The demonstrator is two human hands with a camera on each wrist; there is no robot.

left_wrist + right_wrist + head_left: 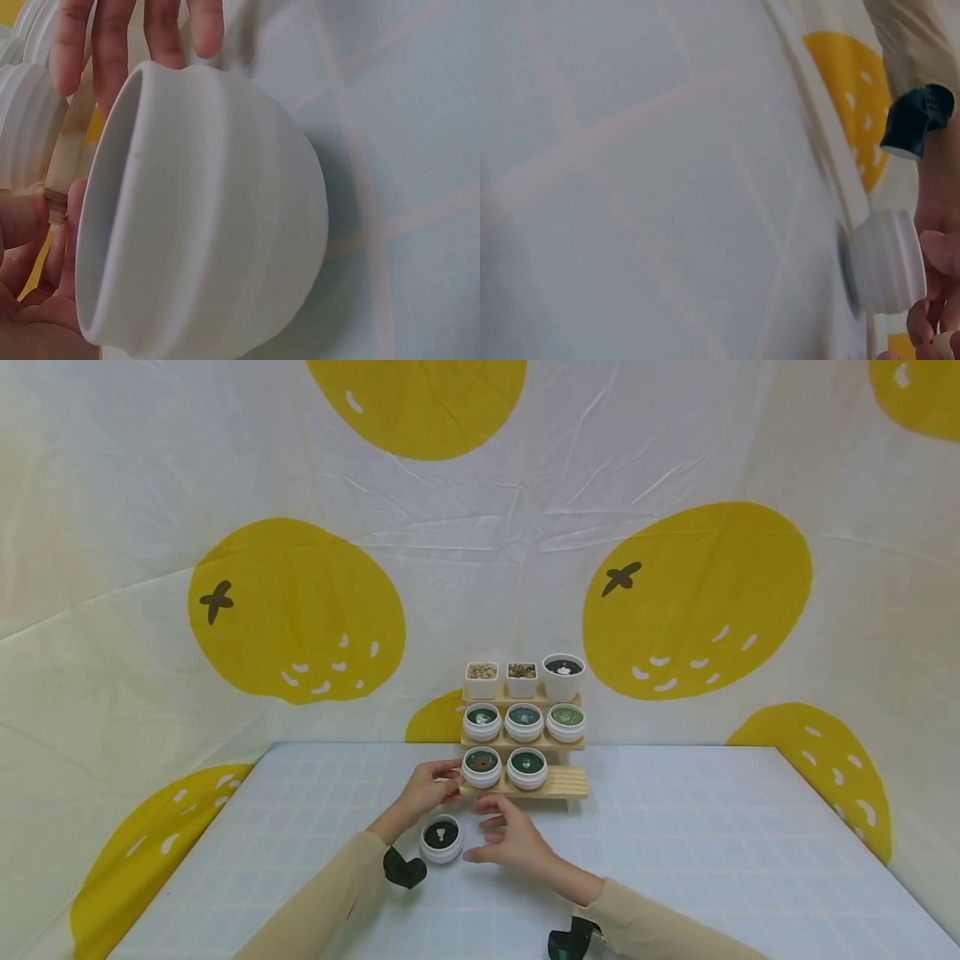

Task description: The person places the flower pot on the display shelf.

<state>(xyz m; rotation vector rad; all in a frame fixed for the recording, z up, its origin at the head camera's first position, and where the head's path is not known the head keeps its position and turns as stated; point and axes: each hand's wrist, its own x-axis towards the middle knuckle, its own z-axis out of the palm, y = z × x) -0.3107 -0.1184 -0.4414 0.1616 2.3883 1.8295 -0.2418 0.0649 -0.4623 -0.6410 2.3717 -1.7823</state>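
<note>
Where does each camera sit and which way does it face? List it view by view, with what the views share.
Head: above, facing forward and down at the wooden rack, table, left hand, right hand and both sleeves.
Left wrist: close behind the white pot; fingers show.
Right wrist: low across the table, blurred; fingertips show.
Shared: the white pot appears in all three.
</note>
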